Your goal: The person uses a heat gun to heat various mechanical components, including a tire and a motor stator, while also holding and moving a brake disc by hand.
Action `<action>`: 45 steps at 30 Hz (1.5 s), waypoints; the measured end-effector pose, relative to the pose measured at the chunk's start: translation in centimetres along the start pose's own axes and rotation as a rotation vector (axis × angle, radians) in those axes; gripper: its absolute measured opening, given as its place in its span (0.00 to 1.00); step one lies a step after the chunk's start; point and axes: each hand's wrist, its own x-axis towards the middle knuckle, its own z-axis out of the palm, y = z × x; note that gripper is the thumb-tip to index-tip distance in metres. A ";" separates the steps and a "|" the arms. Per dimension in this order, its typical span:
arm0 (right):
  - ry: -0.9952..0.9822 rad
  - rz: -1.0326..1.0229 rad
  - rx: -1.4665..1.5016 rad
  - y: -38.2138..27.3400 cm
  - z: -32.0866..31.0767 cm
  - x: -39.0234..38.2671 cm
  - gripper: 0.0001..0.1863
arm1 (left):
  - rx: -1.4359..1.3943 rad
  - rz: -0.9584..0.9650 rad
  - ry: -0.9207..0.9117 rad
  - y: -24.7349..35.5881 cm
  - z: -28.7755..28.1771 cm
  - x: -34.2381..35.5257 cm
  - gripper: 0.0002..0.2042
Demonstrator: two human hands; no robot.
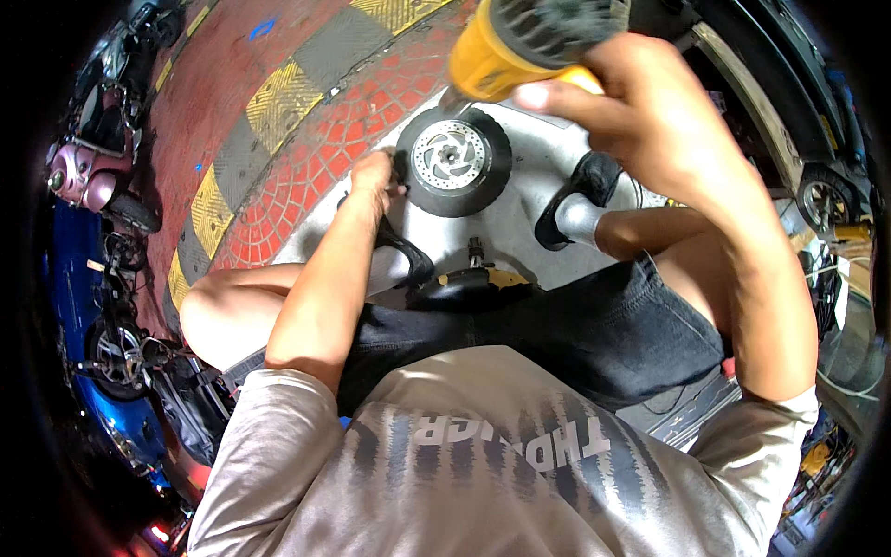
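Power tool [506,61], yellow and black, toward one o'clock, clamped in the right hand [661,123], well apart from the left hand [373,174] at eleven, beside the nine-o'clock edge of a disc-brake wheel [450,156], grip impossible to tell, wheel flat on pale concrete [535,137] at twelve, with a pink scooter [91,178] farther off toward ten.

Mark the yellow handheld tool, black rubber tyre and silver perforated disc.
Yellow handheld tool [499,63], head view: yellow casing.
Black rubber tyre [453,203], head view: lower sidewall.
Silver perforated disc [421,156], head view: left outer ring.
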 end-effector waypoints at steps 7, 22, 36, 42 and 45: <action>-0.112 0.082 -0.177 -2.3 3.5 0.5 0.27 | 0.081 0.553 -0.232 11.4 -0.3 -11.9 0.17; -0.155 0.364 -0.110 1.4 11.8 -0.5 0.25 | 0.888 1.141 -0.156 1.2 -3.8 -9.9 0.14; -0.171 0.302 -0.015 2.6 13.9 -0.7 0.15 | 1.173 0.726 -0.715 -0.1 -1.9 -10.1 0.33; -0.179 0.247 -0.033 3.1 14.3 -1.0 0.14 | 1.221 0.699 -0.759 -0.4 -1.2 -9.5 0.28; -0.195 0.352 -0.039 2.3 13.9 -0.8 0.15 | 1.223 0.642 -0.758 -0.1 -1.4 -9.0 0.26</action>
